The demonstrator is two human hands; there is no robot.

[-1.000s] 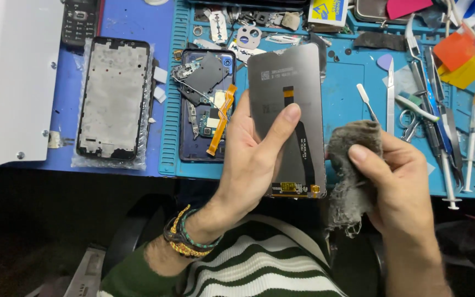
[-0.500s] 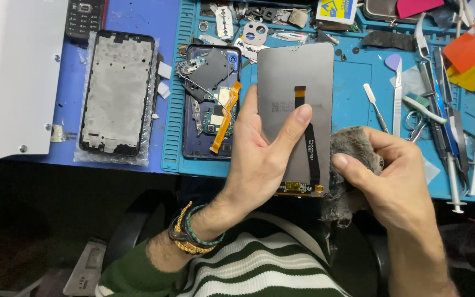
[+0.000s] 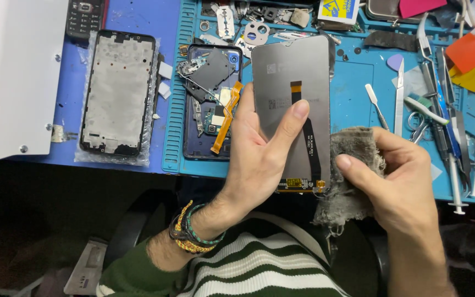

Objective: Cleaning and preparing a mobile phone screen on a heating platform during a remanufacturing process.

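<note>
Screen panel [image 3: 290, 82] is up off the counter, back side facing me, over the near edge of the blue mat [image 3: 353, 93]. Left hand [image 3: 259, 159] has its fingers clamped on it; right hand [image 3: 399, 176] pinches a grey rag [image 3: 353, 148] just beside it. Looks like wipe-down stage, so gentle passes around that ribbon cable [image 3: 310, 143].

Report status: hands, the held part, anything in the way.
Left hand grips the grey rectangular phone display panel, back side up. Right hand clutches a frayed grey cloth beside the panel's edge. Nothing between them.
</note>
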